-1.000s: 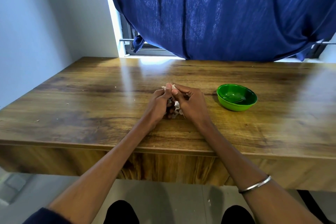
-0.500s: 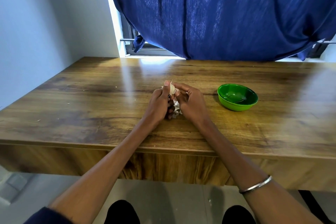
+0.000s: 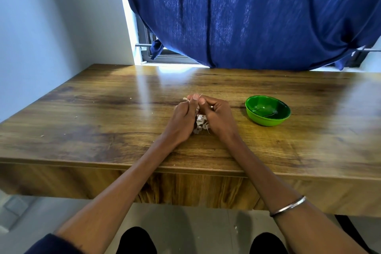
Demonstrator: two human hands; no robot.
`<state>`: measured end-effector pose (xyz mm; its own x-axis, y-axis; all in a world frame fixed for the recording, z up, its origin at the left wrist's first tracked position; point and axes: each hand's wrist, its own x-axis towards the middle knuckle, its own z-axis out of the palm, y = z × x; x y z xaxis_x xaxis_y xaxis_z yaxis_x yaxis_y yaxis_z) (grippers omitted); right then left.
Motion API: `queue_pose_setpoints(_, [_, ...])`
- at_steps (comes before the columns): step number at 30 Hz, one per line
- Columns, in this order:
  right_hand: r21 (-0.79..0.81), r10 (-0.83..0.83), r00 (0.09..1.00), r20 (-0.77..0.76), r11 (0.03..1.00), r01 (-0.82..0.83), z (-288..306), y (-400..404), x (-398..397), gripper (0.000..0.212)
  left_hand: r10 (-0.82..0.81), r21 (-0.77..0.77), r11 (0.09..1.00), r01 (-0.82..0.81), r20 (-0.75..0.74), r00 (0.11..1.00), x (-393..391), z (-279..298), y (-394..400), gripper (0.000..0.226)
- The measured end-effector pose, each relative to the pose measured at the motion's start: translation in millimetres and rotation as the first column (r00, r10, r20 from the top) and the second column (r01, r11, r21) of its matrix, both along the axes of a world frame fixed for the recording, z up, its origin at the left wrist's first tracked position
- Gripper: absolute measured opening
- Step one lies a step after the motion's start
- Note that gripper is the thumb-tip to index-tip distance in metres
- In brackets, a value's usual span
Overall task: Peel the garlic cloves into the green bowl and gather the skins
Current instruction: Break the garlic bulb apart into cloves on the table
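My left hand [image 3: 182, 118] and my right hand [image 3: 217, 116] are pressed together at the middle of the wooden table [image 3: 103, 121]. Both pinch one garlic clove [image 3: 194, 97] at the fingertips; the fingers hide most of it and a wisp of skin sticks out. Below and between the hands lies a small heap of white garlic pieces and skins [image 3: 201, 123]. The green bowl [image 3: 267, 110] stands on the table to the right of my right hand, about a hand's width away. I see no cloves in it.
A few tiny skin flecks [image 3: 75, 117] lie on the left part of the table. A dark blue curtain [image 3: 247, 16] hangs over the window behind the far edge. A wall stands at the left. My knees show under the near edge.
The clove showed pale above my thumbs half a second ago; now the fingertips have closed over it. Hands stay in the same place.
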<state>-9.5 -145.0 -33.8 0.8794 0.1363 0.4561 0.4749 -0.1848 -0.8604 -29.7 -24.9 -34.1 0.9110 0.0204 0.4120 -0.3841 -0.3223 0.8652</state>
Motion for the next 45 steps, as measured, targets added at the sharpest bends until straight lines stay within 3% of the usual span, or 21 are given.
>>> queue_pose_setpoints(6, [0.036,0.004,1.0,-0.027,0.999,-0.003,-3.2,5.9,5.1,0.03,0.007,0.02,1.0,-0.008,0.065,0.998,-2.6,3.3,-2.2,0.057])
queue_pose_setpoints(15, [-0.028,-0.097,0.994,0.042,0.995,0.098,-3.1,5.0,2.8,0.033,-0.067,0.051,0.996,0.067,-0.004,0.998,3.7,1.8,1.0,0.056])
queue_pose_setpoints(20, [0.021,-0.09,0.996,0.017,0.996,0.09,-2.3,4.2,1.9,0.032,-0.165,-0.043,0.986,0.163,-0.054,0.985,-0.7,1.1,-1.8,0.054])
queue_pose_setpoints(25, [-0.013,-0.061,0.998,0.011,0.998,0.061,-2.4,4.8,2.3,0.034,-0.164,-0.2,0.97,0.142,-0.101,0.981,-2.5,5.4,2.5,0.055])
queue_pose_setpoints(28, [0.023,-0.042,0.998,-0.054,0.999,0.044,-1.3,5.1,3.4,0.046,-0.161,-0.221,0.966,0.131,-0.122,0.979,-1.2,2.9,4.6,0.052])
queue_pose_setpoints(31, [0.069,-0.047,0.999,-0.023,0.996,0.049,-0.3,6.1,3.0,0.039,-0.121,-0.241,0.966,0.089,-0.12,0.985,-0.3,1.8,5.3,0.044])
queue_pose_setpoints(33, [0.093,-0.051,0.999,0.015,0.994,0.049,-0.4,5.5,1.5,0.034,-0.096,-0.23,0.97,0.073,-0.094,0.991,-1.1,2.2,5.3,0.041])
queue_pose_setpoints(36, [0.008,-0.055,0.995,0.08,0.998,0.054,-0.4,6.2,-0.4,0.029,-0.056,-0.137,0.989,0.054,-0.008,0.998,-1.3,1.0,6.2,0.037])
queue_pose_setpoints(41, [0.106,-0.125,0.988,0.096,0.988,0.114,4.6,5.0,-5.3,0.024,-0.066,-0.082,0.994,0.074,0.086,0.994,2.1,-0.1,8.4,0.027])
queue_pose_setpoints(43, [0.186,-0.139,0.988,0.064,0.975,0.125,5.8,3.4,-5.9,0.022,-0.016,-0.115,0.993,0.029,0.113,0.993,4.6,-0.2,9.8,0.02])
queue_pose_setpoints(45, [0.232,-0.136,0.991,0.011,0.964,0.13,5.4,4.6,-5.8,0.017,0.005,-0.193,0.981,0.013,0.092,0.996,4.8,0.5,11.0,0.028])
